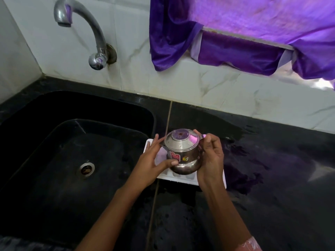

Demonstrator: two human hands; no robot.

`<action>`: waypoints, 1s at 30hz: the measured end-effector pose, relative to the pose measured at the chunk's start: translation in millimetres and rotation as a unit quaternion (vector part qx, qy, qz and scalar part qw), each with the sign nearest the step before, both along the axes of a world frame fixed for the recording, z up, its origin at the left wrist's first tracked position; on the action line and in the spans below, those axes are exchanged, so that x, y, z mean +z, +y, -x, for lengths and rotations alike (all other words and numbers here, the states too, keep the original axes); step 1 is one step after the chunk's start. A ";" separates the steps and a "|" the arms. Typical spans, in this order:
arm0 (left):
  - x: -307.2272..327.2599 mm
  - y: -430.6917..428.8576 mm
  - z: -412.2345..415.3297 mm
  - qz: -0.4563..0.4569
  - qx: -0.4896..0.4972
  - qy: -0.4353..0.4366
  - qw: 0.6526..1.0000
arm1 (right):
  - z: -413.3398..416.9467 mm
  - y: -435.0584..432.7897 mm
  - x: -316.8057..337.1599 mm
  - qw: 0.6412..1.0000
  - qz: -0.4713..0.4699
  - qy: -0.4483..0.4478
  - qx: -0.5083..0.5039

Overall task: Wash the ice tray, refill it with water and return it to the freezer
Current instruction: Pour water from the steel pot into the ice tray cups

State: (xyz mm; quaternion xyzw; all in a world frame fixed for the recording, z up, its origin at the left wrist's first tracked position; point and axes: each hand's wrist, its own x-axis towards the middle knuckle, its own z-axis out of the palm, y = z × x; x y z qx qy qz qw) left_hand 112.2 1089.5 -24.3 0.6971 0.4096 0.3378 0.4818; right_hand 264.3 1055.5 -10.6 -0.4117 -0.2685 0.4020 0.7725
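Note:
A white ice tray lies on the black counter just right of the sink, mostly hidden under my hands. Above it I hold a small steel pot with a lid, a spout and stickers on its side. My left hand cups the pot's left side, thumb along its belly. My right hand grips its right side at the handle. The spout points left, over the tray's far end. Whether water is flowing I cannot tell.
A black sink with a steel drain fills the left. A curved steel tap juts from the tiled wall above it. Purple curtains hang at the upper right. The counter at the right looks wet.

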 end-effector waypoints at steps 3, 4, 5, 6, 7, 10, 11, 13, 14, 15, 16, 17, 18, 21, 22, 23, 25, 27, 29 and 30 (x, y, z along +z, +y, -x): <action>2.5 8.9 -5.8 0.026 0.019 -0.027 0.999 | -1.6 4.3 5.3 1.000 0.007 0.019 0.005; 4.3 12.7 -7.3 0.025 0.021 -0.028 0.999 | -3.0 6.2 8.1 1.000 0.018 0.019 -0.001; 6.0 17.1 -8.9 0.019 0.019 -0.031 0.999 | -5.1 8.7 10.4 0.999 0.030 0.006 -0.010; 8.0 21.6 -10.8 0.014 0.014 -0.038 0.999 | -7.7 11.3 12.8 0.999 0.040 -0.018 -0.021; 9.1 26.9 -12.9 0.013 0.010 -0.050 0.999 | -10.9 14.3 14.7 0.997 0.051 -0.050 -0.032; 11.5 46.0 -21.0 0.009 0.006 -0.062 0.998 | -22.9 24.3 16.1 0.987 0.092 -0.112 -0.063; 12.4 52.8 -24.7 0.006 0.003 -0.065 0.998 | -27.9 28.5 15.5 0.985 0.103 -0.116 -0.074; 13.3 65.3 -33.1 0.004 -0.009 -0.062 0.998 | -37.3 37.0 14.4 0.984 0.114 -0.114 -0.079; 13.0 71.2 -37.2 0.002 -0.012 -0.057 0.998 | -41.5 40.9 13.8 0.984 0.116 -0.114 -0.076; 12.2 76.9 -41.6 -0.002 -0.014 -0.053 0.998 | -46.0 45.4 12.4 0.983 0.120 -0.115 -0.074; 10.9 82.0 -46.1 -0.007 -0.015 -0.049 0.999 | -50.5 49.8 11.2 0.983 0.124 -0.115 -0.072; 9.5 86.8 -50.5 -0.010 -0.014 -0.046 0.999 | -54.8 54.0 9.8 0.983 0.127 -0.114 -0.071; 8.1 91.4 -54.8 -0.009 -0.014 -0.045 0.999 | -58.9 58.2 8.2 0.983 0.128 -0.113 -0.069; 2.0 102.6 -65.3 0.002 -0.012 -0.045 0.999 | -68.9 69.6 2.0 0.980 0.142 -0.118 -0.068; -0.5 105.5 -67.9 0.006 -0.012 -0.043 0.999 | -71.4 72.9 -0.6 0.980 0.148 -0.116 -0.070; -3.2 108.2 -70.0 0.010 -0.012 -0.041 0.999 | -73.3 75.7 -3.0 0.979 0.153 -0.113 -0.071; -8.7 113.0 -73.4 0.015 -0.013 -0.037 0.999 | -76.4 79.9 -8.2 0.978 0.162 -0.108 -0.073; -12.5 117.0 -75.3 0.021 -0.014 -0.034 0.999 | -78.1 82.0 -12.3 0.977 0.170 -0.109 -0.075; -16.0 120.8 -76.7 0.027 -0.014 -0.034 0.999 | -79.3 83.7 -15.1 0.975 0.176 -0.112 -0.076; -17.8 122.5 -77.2 0.031 -0.013 -0.033 0.999 | -79.9 84.7 -16.1 0.975 0.178 -0.114 -0.076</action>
